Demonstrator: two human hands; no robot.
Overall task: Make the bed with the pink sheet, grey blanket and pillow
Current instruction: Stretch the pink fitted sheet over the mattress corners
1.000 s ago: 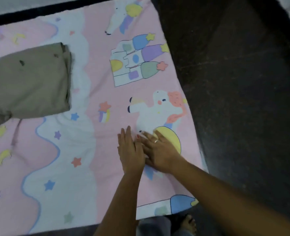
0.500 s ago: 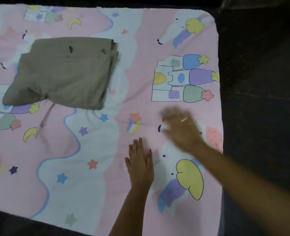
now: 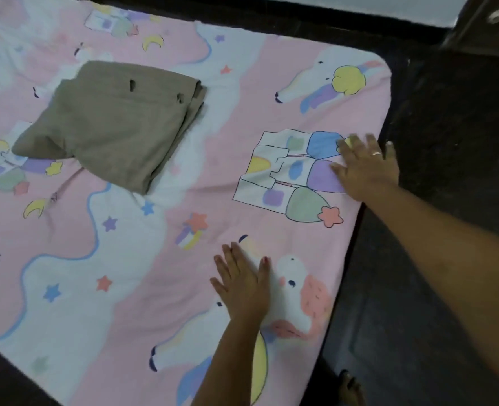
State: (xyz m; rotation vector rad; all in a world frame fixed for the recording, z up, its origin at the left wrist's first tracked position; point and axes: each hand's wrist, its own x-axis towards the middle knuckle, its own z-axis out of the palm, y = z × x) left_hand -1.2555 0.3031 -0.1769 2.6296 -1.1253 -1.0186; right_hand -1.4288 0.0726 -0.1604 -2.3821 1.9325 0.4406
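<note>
The pink sheet (image 3: 222, 159), printed with unicorns, castles and stars, lies spread over the bed. A folded grey-brown blanket (image 3: 116, 124) sits on it at the upper left. My left hand (image 3: 242, 282) rests flat on the sheet near the front, fingers straight. My right hand (image 3: 365, 168) lies flat with spread fingers at the sheet's right edge, over the castle print; it wears a ring. No pillow is in view.
Dark floor (image 3: 447, 127) runs along the bed's right side and behind it. My bare foot (image 3: 350, 388) stands on the floor by the bed's front right. A dark piece of furniture (image 3: 482, 27) stands at the top right corner.
My right hand has swept from beside my left hand up and out to the sheet's right edge. My left hand has stayed flat on the sheet. The view has shifted.
</note>
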